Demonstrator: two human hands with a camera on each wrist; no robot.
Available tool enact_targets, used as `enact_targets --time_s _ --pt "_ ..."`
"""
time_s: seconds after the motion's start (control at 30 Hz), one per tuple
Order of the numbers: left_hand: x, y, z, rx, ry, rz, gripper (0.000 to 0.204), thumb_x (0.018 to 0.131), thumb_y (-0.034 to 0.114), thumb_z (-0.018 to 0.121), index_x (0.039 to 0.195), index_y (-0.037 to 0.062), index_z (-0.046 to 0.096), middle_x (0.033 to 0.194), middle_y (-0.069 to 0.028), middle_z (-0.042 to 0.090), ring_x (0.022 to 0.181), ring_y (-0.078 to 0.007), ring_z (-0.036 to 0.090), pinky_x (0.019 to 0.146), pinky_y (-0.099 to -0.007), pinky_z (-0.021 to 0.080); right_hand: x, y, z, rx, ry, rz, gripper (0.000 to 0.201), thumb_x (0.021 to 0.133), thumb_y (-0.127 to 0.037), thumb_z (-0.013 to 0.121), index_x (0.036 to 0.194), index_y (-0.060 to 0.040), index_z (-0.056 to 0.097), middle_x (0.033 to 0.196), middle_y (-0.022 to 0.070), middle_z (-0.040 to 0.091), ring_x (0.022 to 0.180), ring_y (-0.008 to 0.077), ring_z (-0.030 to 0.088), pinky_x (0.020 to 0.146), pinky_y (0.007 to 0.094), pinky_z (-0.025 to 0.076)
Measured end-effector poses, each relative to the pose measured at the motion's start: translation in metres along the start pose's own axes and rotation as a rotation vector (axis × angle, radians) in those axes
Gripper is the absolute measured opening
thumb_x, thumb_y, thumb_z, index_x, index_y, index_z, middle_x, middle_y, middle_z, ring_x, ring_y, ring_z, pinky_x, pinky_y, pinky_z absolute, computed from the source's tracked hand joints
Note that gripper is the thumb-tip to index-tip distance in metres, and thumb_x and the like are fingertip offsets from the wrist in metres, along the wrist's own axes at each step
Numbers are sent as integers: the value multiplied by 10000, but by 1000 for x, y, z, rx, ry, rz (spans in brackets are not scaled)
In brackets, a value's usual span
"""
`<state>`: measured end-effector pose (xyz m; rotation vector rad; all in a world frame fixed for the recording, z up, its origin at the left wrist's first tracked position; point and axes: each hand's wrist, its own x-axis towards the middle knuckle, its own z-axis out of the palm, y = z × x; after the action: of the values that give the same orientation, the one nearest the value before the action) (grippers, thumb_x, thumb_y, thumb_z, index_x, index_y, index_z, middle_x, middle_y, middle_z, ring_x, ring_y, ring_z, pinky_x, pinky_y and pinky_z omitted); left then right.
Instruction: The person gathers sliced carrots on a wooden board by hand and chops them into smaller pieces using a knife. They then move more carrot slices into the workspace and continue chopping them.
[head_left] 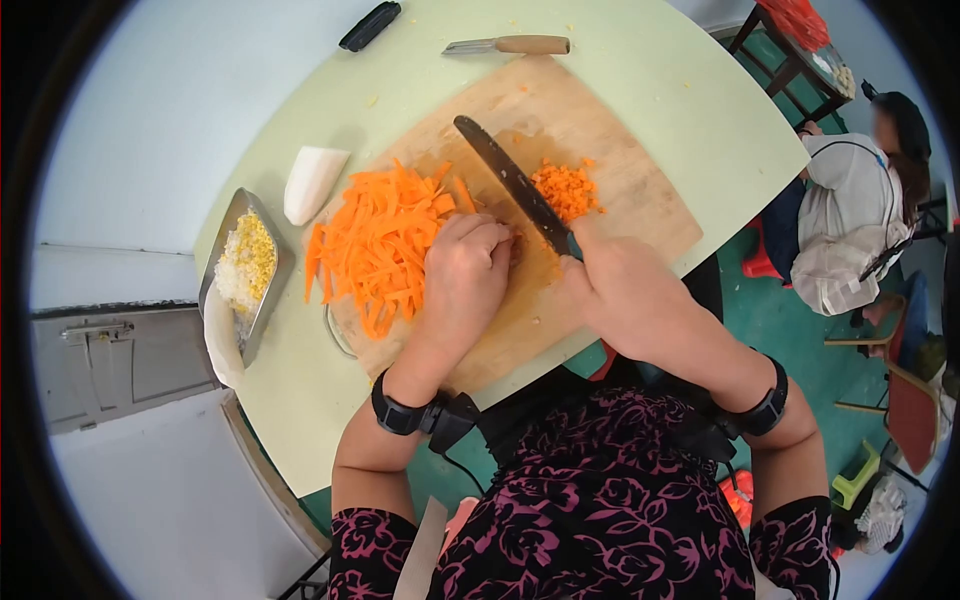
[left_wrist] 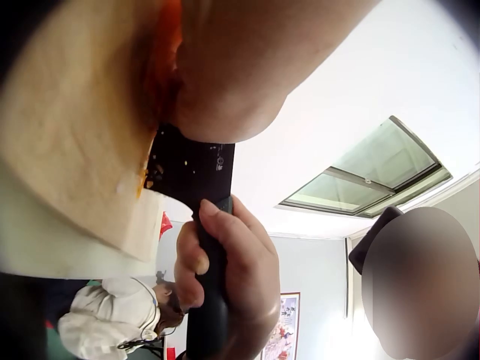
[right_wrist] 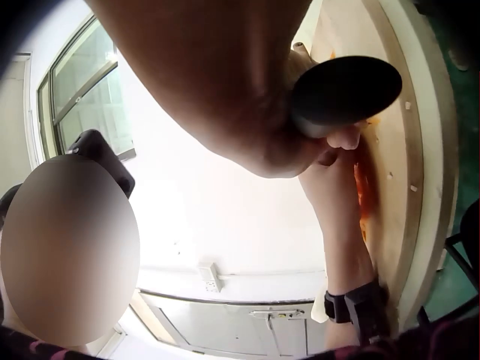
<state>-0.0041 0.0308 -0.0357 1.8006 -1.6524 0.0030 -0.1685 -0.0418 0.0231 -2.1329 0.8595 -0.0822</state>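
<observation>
My right hand (head_left: 635,295) grips the black handle of a broad, dark-bladed kitchen knife (head_left: 508,178). In the left wrist view the blade (left_wrist: 191,166) stands edge down at the wooden cutting board (head_left: 640,205), with small bits stuck to it. My left hand (head_left: 465,275), fingers bent, holds carrot strips (left_wrist: 166,45) down beside the blade; its fingertips are mostly hidden. A large heap of carrot strips (head_left: 385,240) lies to the left of this hand. Finely diced carrot (head_left: 566,190) lies on the blade's right side. The right wrist view shows the handle's butt (right_wrist: 349,90).
Left of the board are a piece of peeled white radish (head_left: 315,183) and a metal tray (head_left: 282,262) with white and yellow diced bits. A wooden-handled peeler (head_left: 530,45) and a black object (head_left: 370,27) lie at the far edge. Another person (head_left: 850,220) sits at right.
</observation>
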Motion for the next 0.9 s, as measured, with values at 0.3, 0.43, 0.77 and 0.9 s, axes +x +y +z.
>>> enact_targets --time_s 0.3,0.43,0.77,0.9 --pt "-2 2 1 35 -21 -29 84 662 -39 669 740 -8 666 730 -126 620 708 -293 603 627 -357 503 -25 -6 3 -97 -50 -81 175 865 -119 504 852 49 455 583 212 566 582 389 599 537 465 473" --pt "-1 0 3 38 -11 -8 88 657 -40 668 738 -5 668 724 -124 616 701 -291 601 617 -353 501 -16 3 14 -142 -5 -131 178 865 -119 505 855 51 455 608 218 578 599 386 609 546 470 477" --pt "1 0 -3 -10 -47 -60 81 675 -19 689 752 7 686 727 -114 622 672 -275 608 609 -336 499 -13 -2 8 -79 82 -135 186 872 -131 493 861 49 452 580 210 569 563 394 592 536 475 468" --pt "0 0 -3 -17 -51 -69 98 659 -30 683 751 5 688 730 -121 616 695 -287 597 626 -352 497 -24 -7 7 -84 5 -118 181 861 -121 504 850 51 446 580 215 569 554 396 591 524 473 466"
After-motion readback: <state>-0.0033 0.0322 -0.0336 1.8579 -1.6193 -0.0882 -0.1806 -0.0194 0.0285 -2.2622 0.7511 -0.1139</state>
